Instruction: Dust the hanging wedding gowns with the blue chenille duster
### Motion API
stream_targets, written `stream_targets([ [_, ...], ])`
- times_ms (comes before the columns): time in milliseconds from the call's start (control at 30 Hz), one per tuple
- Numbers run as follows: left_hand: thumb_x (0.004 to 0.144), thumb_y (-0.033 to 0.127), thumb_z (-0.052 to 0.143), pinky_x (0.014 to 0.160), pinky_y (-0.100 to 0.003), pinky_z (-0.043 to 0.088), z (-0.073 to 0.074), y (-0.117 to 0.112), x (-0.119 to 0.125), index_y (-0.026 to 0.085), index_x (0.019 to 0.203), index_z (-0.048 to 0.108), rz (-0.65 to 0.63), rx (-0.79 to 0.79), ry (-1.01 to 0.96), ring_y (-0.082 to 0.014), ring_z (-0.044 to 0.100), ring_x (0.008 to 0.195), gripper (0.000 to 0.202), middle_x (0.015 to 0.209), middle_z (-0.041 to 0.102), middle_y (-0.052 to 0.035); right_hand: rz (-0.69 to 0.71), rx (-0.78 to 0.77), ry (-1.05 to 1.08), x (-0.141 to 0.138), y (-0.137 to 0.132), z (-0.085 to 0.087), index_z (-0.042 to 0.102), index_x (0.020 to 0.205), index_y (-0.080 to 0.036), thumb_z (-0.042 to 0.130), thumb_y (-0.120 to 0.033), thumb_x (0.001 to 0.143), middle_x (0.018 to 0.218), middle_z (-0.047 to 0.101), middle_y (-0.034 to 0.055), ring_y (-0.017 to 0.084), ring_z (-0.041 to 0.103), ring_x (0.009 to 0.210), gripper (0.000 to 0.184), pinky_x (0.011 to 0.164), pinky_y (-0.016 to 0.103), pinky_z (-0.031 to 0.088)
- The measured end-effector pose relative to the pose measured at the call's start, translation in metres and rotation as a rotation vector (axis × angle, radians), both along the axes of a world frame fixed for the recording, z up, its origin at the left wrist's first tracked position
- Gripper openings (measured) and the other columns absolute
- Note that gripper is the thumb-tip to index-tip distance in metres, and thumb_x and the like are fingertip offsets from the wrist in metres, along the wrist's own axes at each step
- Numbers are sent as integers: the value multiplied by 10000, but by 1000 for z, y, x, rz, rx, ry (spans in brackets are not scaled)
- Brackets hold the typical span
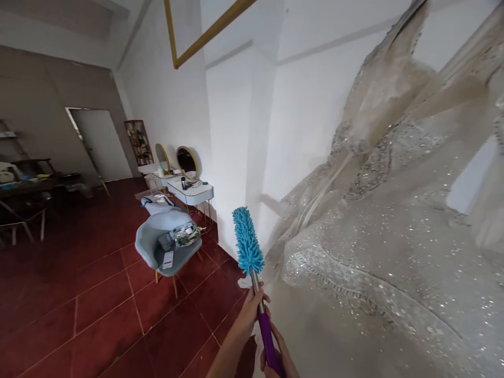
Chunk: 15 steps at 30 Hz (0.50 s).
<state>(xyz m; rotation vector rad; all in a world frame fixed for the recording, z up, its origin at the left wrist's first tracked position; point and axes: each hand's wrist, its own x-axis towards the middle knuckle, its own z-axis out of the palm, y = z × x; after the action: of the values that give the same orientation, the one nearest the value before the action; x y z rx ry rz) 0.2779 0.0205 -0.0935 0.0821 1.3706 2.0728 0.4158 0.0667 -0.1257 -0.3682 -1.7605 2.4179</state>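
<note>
A duster point(248, 241) with a fluffy blue head, metal rod and purple handle points up and away from me. My left hand point(252, 308) is closed around the metal rod just below the blue head. Lower down, my right hand point(279, 358) wraps the purple handle, partly cut off by the bottom edge. To the right hang sparkly beaded wedding dresses point(378, 252) of pale tulle and lace. The duster's head appears beside the dress fabric, in front of the wall corner; whether it touches anything I cannot tell.
A light blue chair point(151, 247) holding a bundle stands left on red floor tiles point(106, 320). Behind it are a white vanity table point(192, 195) and round mirrors point(188, 161). A gold rail point(214, 34) hangs overhead. The white wall point(236, 131) juts out ahead.
</note>
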Motion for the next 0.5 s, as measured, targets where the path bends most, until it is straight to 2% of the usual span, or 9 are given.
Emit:
stream_targets([
  [67,678,641,642,439,-231,416,16,4,-17,212,1236,389,-110,-36,78,-83,548,446,748,765,583,48,-37,-71,37,-12,-3,11,166,1464,-240,684,-433,678,738,648,-9,91,473,407,961,403,243,387],
  [133,687,671,606,448,-237,417,30,9,-36,220,1248,372,-193,-68,141,-88,554,453,757,781,585,42,-71,-156,45,-26,-9,27,128,1457,-271,656,-393,697,742,631,-35,60,432,340,933,353,208,311],
  [267,700,680,568,453,-240,387,46,22,-70,199,1233,376,-278,-86,201,-85,527,438,744,761,580,38,-198,-340,73,-59,-22,56,144,1431,-309,553,-262,685,744,621,-71,49,432,254,852,330,210,337],
  [367,661,698,588,451,-243,360,43,34,-90,183,1207,380,-316,-114,191,-91,517,429,778,727,573,41,-302,-437,110,-85,-25,61,228,1384,-305,538,-236,622,657,590,-99,37,365,222,826,296,185,213],
  [433,639,709,602,457,-244,351,32,41,-100,182,1180,389,-339,-147,183,-100,525,435,785,705,576,43,-369,-473,84,-99,-23,53,297,1330,-298,545,-233,578,590,560,-116,29,306,219,794,312,181,116],
  [500,630,716,609,464,-241,346,14,47,-108,191,1129,409,-371,-197,155,-102,531,435,752,686,582,46,-446,-467,24,-112,-21,36,364,1251,-285,545,-222,528,510,523,-132,27,254,239,748,352,184,87],
])
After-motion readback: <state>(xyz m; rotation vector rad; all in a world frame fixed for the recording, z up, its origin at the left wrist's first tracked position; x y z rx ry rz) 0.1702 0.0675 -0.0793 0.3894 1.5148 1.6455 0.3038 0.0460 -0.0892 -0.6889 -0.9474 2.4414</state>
